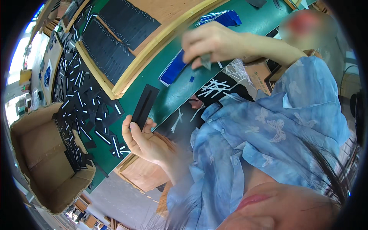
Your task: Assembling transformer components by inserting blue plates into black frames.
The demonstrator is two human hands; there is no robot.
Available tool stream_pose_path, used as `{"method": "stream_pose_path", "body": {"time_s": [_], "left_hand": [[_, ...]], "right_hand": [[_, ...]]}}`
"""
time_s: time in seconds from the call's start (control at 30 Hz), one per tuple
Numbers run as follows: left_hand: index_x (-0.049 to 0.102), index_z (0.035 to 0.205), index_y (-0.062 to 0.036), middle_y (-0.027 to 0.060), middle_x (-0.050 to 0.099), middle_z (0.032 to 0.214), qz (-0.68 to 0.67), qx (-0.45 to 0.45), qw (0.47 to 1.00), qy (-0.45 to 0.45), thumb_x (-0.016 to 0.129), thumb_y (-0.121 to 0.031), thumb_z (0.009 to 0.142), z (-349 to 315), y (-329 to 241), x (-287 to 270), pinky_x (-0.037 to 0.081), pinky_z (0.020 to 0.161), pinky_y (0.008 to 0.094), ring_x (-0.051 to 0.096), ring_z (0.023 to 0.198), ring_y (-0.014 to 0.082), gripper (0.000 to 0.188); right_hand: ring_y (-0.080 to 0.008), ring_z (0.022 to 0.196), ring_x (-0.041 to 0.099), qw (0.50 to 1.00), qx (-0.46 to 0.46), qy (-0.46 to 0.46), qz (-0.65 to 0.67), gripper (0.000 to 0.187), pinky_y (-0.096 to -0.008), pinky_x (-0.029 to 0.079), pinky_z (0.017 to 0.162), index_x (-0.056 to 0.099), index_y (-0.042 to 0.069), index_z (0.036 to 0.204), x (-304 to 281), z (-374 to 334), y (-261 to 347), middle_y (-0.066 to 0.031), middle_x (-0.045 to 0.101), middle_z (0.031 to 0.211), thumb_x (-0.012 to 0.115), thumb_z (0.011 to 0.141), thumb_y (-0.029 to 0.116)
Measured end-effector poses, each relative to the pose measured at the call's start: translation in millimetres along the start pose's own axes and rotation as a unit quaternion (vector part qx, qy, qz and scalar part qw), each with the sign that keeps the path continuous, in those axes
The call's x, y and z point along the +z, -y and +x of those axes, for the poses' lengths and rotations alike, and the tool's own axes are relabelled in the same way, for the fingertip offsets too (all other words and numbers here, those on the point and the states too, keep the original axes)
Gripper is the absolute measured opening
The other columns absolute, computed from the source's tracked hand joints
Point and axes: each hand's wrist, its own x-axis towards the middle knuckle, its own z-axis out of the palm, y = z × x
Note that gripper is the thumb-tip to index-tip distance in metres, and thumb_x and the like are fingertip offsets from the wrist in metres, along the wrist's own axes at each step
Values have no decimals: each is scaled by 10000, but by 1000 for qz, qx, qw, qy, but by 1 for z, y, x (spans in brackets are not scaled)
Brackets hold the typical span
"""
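My left hand (pixel 142 140) is closed on a flat black rectangular strip (pixel 145 103), which has a darker line down its length. The strip is held tilted above the green tabletop, pinched near its lower end. My right hand (pixel 211 42) is slightly blurred, its fingers closed on a small greyish scrap (pixel 206 60) whose kind I cannot make out. Just below and left of that hand lies a shiny blue bundle of strips (pixel 173 71). A second blue bundle (pixel 230 18) is partly hidden behind the hand.
A wooden-framed tray (pixel 119 90) holds black sheets (pixel 103 50) edged with short pale pieces. Many black pieces with white strips (pixel 88 103) are heaped at left, beside an open cardboard box (pixel 46 153). White strips (pixel 215 88) lie on black material near my shirt.
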Motion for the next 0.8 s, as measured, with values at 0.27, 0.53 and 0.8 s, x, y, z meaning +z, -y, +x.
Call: {"method": "stream_pose_path", "body": {"time_s": [0.27, 0.53, 0.8], "left_hand": [[505, 1134, 92, 193, 618, 911, -5, -6, 1000, 16, 417, -193, 950, -2, 5, 6, 516, 622, 271, 608, 728, 217, 352], [518, 1119, 84, 193, 626, 940, -4, -24, 1000, 5, 331, -354, 976, 1, 10, 4, 522, 643, 282, 618, 765, 240, 497], [526, 1084, 81, 227, 631, 905, -26, -70, 992, 106, 225, -509, 968, -12, 3, 43, 536, 643, 302, 640, 724, 270, 672]], "right_hand": [[-191, 835, 602, 991, 96, -85, -44, 345, -311, 495, 695, 657, 138, 983, -5, -1, -9, -1, 538, 974, 766, 657, 162], [-163, 672, 563, 985, -45, -130, -108, 326, -283, 456, 564, 617, 172, 939, -17, 6, 9, -6, 514, 964, 735, 645, 96], [-178, 821, 583, 985, 30, -148, 77, 305, -279, 489, 668, 630, 147, 898, -12, 17, 29, -1, 507, 968, 757, 628, 85]]}}
